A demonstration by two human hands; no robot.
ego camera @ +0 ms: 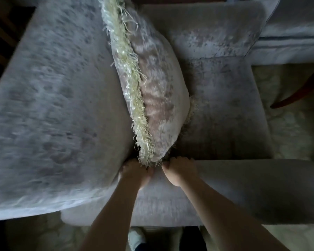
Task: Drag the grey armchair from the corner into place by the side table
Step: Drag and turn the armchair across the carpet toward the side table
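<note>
**A:** From the head view, where is the chair, and how is it held?

**B:** The grey armchair (225, 105) fills the picture, seen from above across its near armrest (243, 187). It stands on a pale patterned carpet (288, 133). The left hand (134, 172) and right hand (179, 171) sit side by side on that armrest's inner edge. Both have a closed grip, with fingers curled over the edge towards the seat. The fingertips are hidden in the gap.

**A:** Is that a good hold for dragging?

**B:** I'd say it is a narrow one. With both hands so close together and right beside the backrest (53, 105), the chair will probably pivot rather than slide straight. Moving one hand further along the armrest should help steer it.

**A:** Anything loose?

**B:** A fringed cushion (156, 87) stands on edge against the backrest, its lower corner just at the knuckles. A sharp tug could tip it onto the seat or the hands, so pull low and steady.

**A:** What about clearance?

**B:** A second grey seat (288, 33) sits close beyond the far arm. A dark curved wooden leg (297, 95) shows at the right, but I cannot tell whether it belongs to the side table. One shoe (136, 236) is just under the near armrest, so step back before hauling.
</note>
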